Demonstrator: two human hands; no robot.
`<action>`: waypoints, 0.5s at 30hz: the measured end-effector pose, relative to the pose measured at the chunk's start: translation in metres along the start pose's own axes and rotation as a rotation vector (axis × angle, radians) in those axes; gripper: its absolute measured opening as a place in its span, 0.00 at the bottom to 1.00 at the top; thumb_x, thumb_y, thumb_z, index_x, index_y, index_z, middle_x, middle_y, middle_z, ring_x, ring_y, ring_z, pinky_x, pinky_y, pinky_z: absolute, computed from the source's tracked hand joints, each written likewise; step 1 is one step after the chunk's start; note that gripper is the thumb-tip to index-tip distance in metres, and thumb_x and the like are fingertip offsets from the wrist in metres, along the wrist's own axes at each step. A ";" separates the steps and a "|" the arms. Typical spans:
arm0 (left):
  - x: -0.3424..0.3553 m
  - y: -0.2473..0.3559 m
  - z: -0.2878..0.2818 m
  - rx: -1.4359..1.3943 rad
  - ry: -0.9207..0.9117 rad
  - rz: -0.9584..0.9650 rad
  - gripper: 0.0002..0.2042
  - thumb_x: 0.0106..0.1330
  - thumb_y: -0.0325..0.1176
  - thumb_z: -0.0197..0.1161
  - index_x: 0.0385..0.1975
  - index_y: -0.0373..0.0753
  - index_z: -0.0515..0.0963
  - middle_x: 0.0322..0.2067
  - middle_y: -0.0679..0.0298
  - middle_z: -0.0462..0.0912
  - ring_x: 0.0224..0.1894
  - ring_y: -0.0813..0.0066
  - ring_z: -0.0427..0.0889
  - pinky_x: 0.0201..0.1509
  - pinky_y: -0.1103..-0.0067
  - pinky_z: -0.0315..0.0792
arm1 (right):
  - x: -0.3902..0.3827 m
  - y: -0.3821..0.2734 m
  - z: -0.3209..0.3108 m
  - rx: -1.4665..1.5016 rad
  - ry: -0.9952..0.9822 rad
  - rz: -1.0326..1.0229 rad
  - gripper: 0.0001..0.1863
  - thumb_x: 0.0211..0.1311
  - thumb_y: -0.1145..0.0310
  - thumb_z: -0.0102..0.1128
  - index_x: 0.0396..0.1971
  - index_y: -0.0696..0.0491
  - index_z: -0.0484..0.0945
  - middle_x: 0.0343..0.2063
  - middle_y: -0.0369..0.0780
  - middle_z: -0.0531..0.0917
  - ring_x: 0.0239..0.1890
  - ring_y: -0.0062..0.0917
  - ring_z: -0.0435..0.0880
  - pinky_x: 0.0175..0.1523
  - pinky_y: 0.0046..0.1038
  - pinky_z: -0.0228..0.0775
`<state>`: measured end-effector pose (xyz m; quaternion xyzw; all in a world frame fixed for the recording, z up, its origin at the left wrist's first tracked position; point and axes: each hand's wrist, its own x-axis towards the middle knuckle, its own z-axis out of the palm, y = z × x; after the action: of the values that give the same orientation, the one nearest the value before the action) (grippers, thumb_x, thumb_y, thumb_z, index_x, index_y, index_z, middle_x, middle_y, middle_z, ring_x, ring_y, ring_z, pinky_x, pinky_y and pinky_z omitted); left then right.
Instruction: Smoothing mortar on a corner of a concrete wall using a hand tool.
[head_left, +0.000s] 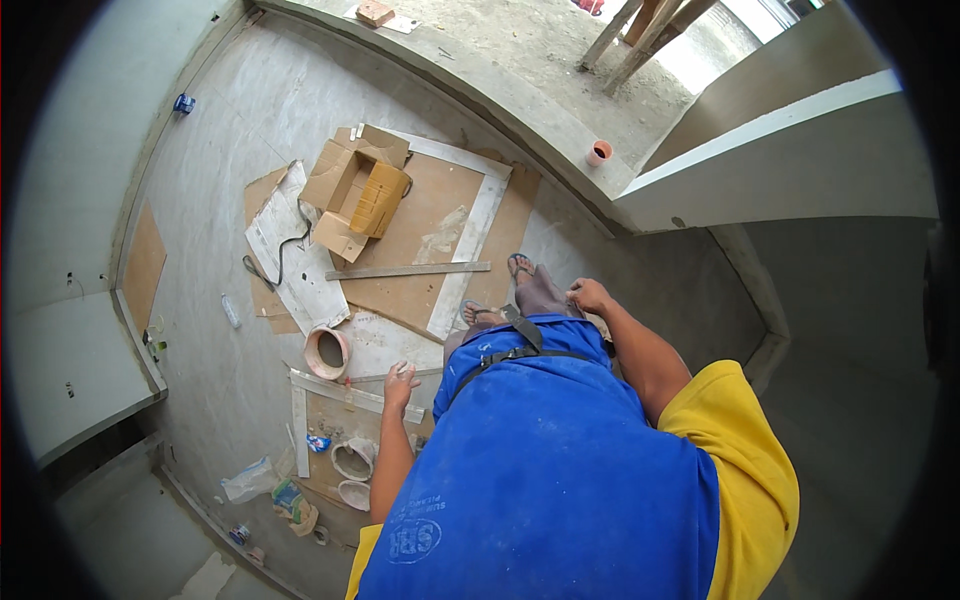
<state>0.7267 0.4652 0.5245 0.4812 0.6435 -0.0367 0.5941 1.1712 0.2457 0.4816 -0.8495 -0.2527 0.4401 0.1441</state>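
My left hand point(400, 384) hangs at my left side with fingers apart, pale dust on them and nothing in it. Nearest to it on the floor is a round pinkish bucket point(328, 353), its inside coated pale. My right hand point(588, 296) is beside my right thigh with its fingers curled in; whether anything is between them is hidden. Both arms hang down past the blue and yellow shirt point(560, 450). A dark strap point(522, 328) with a buckle crosses my front. My feet, in sandals, stand at the edge of a brown board point(410, 290).
An open cardboard box point(345, 190) lies ahead on boards, with a long straight bar point(410, 270) nearer me. Several dusty containers point(354, 458) and plastic bags point(250, 482) lie at the lower left. A low ledge point(520, 110) holding an orange cup point(599, 153) runs along the far right.
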 end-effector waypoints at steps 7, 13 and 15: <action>0.004 0.006 0.012 0.001 0.010 0.057 0.25 0.64 0.35 0.62 0.59 0.33 0.67 0.48 0.46 0.78 0.40 0.64 0.83 0.41 0.76 0.79 | 0.009 0.009 0.003 0.027 -0.004 -0.028 0.20 0.56 0.59 0.65 0.42 0.60 0.81 0.34 0.49 0.85 0.34 0.34 0.85 0.43 0.33 0.74; 0.004 -0.009 0.030 -0.100 -0.052 0.040 0.25 0.63 0.33 0.63 0.58 0.30 0.67 0.48 0.45 0.78 0.41 0.62 0.84 0.36 0.75 0.82 | 0.025 0.024 0.013 0.061 -0.029 -0.031 0.18 0.58 0.62 0.64 0.42 0.61 0.80 0.32 0.45 0.85 0.29 0.27 0.83 0.36 0.29 0.75; 0.005 -0.020 0.029 -0.127 -0.096 -0.009 0.25 0.63 0.33 0.63 0.58 0.30 0.66 0.48 0.45 0.78 0.40 0.62 0.84 0.35 0.74 0.82 | 0.025 0.014 0.009 0.084 -0.072 0.004 0.20 0.57 0.60 0.65 0.43 0.60 0.80 0.37 0.48 0.84 0.38 0.33 0.83 0.45 0.31 0.73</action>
<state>0.7354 0.4391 0.5017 0.4372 0.6174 -0.0213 0.6536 1.1799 0.2479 0.4526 -0.8268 -0.2372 0.4810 0.1697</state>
